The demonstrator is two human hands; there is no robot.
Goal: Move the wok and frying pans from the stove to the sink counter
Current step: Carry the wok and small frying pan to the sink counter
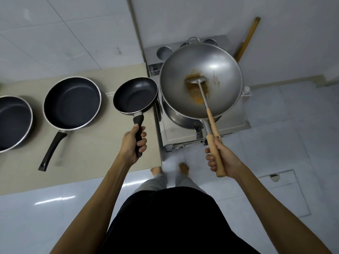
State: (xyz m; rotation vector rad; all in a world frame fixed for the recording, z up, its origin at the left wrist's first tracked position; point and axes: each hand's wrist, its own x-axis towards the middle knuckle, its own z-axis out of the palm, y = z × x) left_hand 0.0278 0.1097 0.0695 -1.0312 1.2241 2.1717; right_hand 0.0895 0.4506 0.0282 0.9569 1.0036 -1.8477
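Note:
My left hand (134, 143) grips the black handle of a small black frying pan (134, 95), held above the right end of the beige counter (102, 158). My right hand (222, 159) holds the wooden handle of a large steel wok (200, 80), lifted over the steel stove (183, 133). A metal spatula (196, 80) with a wooden handle lies in the wok, over brown residue. A medium black frying pan (72, 103) rests on the counter to the left. A third dark pan (12, 123) sits at the left edge, partly cut off.
A white tiled wall rises behind the counter. A wooden stick (247, 38) leans against the wall behind the stove. A steel pot (176, 114) sits under the wok. My bare feet stand on the glossy tile floor (275, 125), which has a hatch at the right.

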